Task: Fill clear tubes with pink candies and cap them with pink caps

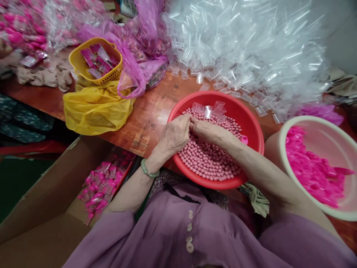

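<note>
Beads [209,160] lie in the red bowl [252,134], over whose left side the left hand [176,133] and right hand [212,133] meet, fingers together, though I cannot tell on what, apparently a picking or filling step whose next move likely calls for a fine pinch.

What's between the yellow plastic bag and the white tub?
Head view: a strip of wooden tabletop, then the red basin of pink beads, with the left hand and right hand together over the beads.
</note>
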The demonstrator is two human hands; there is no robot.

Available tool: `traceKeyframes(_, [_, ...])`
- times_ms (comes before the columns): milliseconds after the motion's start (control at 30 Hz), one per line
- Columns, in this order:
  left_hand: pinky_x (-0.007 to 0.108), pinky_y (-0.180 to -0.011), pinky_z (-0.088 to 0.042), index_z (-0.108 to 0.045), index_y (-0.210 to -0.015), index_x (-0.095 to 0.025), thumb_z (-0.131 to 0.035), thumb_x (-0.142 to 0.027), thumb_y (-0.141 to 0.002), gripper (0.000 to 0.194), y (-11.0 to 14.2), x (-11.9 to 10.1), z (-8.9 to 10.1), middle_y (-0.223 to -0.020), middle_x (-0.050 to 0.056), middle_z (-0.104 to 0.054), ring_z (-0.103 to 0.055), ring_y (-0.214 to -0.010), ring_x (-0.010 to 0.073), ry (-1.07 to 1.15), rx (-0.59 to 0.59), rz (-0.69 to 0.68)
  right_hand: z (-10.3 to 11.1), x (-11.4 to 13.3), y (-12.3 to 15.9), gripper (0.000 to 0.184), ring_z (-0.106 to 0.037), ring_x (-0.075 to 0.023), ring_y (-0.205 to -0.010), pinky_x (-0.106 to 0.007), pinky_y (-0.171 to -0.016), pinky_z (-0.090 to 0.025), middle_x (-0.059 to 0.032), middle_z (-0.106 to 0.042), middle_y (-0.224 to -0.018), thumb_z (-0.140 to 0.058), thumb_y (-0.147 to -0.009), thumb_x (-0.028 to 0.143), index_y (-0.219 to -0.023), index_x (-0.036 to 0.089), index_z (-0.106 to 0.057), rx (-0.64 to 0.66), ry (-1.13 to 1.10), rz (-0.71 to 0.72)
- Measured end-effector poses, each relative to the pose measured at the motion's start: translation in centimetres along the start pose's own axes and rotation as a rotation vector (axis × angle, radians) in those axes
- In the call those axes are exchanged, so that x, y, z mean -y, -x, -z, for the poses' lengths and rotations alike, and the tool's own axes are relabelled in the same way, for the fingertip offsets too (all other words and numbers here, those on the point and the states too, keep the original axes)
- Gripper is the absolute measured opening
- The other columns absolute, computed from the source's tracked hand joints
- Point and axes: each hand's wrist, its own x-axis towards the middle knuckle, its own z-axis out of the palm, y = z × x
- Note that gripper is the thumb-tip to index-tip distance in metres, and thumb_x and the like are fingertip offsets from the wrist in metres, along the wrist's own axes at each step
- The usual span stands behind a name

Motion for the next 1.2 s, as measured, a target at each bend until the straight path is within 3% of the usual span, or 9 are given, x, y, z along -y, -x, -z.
traceKeyframes(200, [0.037, -0.101, -0.054, -0.065, -0.118, -0.011, -0.037, -0.018, -0.099, 0.035, 0.1, 0.3, -0.4, -0.114, 0.013, -0.074, -0.070, -0.108, 0.0219, -0.003, -0.048, -0.009, -0.1, 0.4, 0.0, 0.052, -0.067, -0.0209, -0.096, -0.036, -0.091, -0.053, -0.0126, -0.071, -0.114, -0.052, -0.074, 0.001, -0.124, 0.013, -0.061, 0.086, -0.044, 0.105])
traceKeyframes(333, [0.037, -0.100, -0.055, -0.066, -0.117, -0.010, -0.037, -0.018, -0.099, 0.035, 0.2, 0.4, -0.4, -0.113, 0.014, -0.075, -0.071, -0.107, 0.0220, -0.007, -0.067, -0.012, 0.5, 0.8, 0.9, 0.045, -0.064, -0.0213, -0.088, -0.033, -0.083, -0.051, -0.0130, -0.071, -0.107, -0.059, -0.063, 0.002, -0.107, 0.010, -0.064, 0.149, -0.135, 0.108])
traceKeyframes(433, [0.036, -0.100, -0.055, -0.066, -0.118, -0.011, -0.037, -0.020, -0.099, 0.036, 0.2, 0.4, -0.3, -0.114, 0.012, -0.075, -0.071, -0.107, 0.0208, 0.020, -0.078, -0.015, 0.6, 1.0, 1.7, 0.035, -0.058, -0.0170, -0.075, -0.029, -0.072, -0.047, -0.0050, -0.069, -0.090, -0.059, -0.063, 0.006, -0.097, 0.012, -0.064, 0.135, -0.293, 0.068])
traceKeyframes(600, [0.033, -0.100, -0.055, -0.067, -0.119, -0.012, -0.038, -0.021, -0.099, 0.037, 0.0, 0.3, 0.3, -0.117, 0.011, -0.075, -0.071, -0.109, 0.0197, 0.124, -0.066, 0.012, 0.5, 0.9, 2.5, 0.037, -0.041, -0.0091, -0.058, -0.023, -0.056, -0.035, 0.0086, -0.049, -0.068, -0.065, -0.072, 0.027, -0.107, 0.014, -0.064, 0.032, -0.689, 0.029])
traceKeyframes(767, [0.037, -0.103, -0.054, -0.068, -0.119, -0.013, -0.043, -0.027, -0.097, 0.036, -0.5, 0.9, 1.8, -0.119, 0.012, -0.074, -0.070, -0.113, 0.0217, 0.444, 0.044, 0.110, 1.3, 0.5, 3.1, 0.036, -0.055, -0.0111, -0.073, -0.026, -0.072, -0.048, 0.0019, -0.064, -0.086, -0.073, -0.073, 0.031, -0.104, 0.015, -0.066, -0.109, -0.998, 0.043])
traceKeyframes(933, [0.040, -0.106, -0.053, -0.064, -0.132, -0.018, -0.065, -0.033, -0.087, 0.047, -1.2, 0.4, 2.4, -0.130, 0.014, -0.069, -0.066, -0.120, 0.0250, 0.989, 0.401, 0.116, 2.5, -0.5, 4.1, 0.042, -0.064, -0.0135, -0.081, -0.030, -0.080, -0.053, -0.0030, -0.071, -0.092, -0.083, -0.070, 0.034, -0.105, 0.015, -0.070, -0.222, -1.208, 0.060])
traceKeyframes(1000, [0.042, -0.106, -0.052, -0.063, -0.133, -0.018, -0.072, -0.032, -0.083, 0.053, -1.4, -0.2, 2.0, -0.128, 0.013, -0.070, -0.066, -0.118, 0.0250, 1.091, 0.488, 0.119, 2.8, -0.9, 4.5, 0.045, -0.066, -0.0140, -0.081, -0.032, -0.082, -0.055, -0.0033, -0.072, -0.090, -0.086, -0.070, 0.034, -0.108, 0.015, -0.072, -0.227, -1.250, 0.074])
traceKeyframes(1200, [0.038, -0.099, -0.055, -0.063, -0.131, -0.015, -0.077, -0.030, -0.078, 0.056, -1.3, -1.0, 0.5, -0.118, 0.012, -0.072, -0.070, -0.108, 0.0221, 1.072, 0.371, 0.198, 4.2, -0.9, 5.6, 0.045, -0.066, -0.0164, -0.087, -0.032, -0.081, -0.055, -0.0048, -0.072, -0.100, -0.085, -0.074, 0.039, -0.113, 0.019, -0.075, -0.254, -1.213, 0.076])
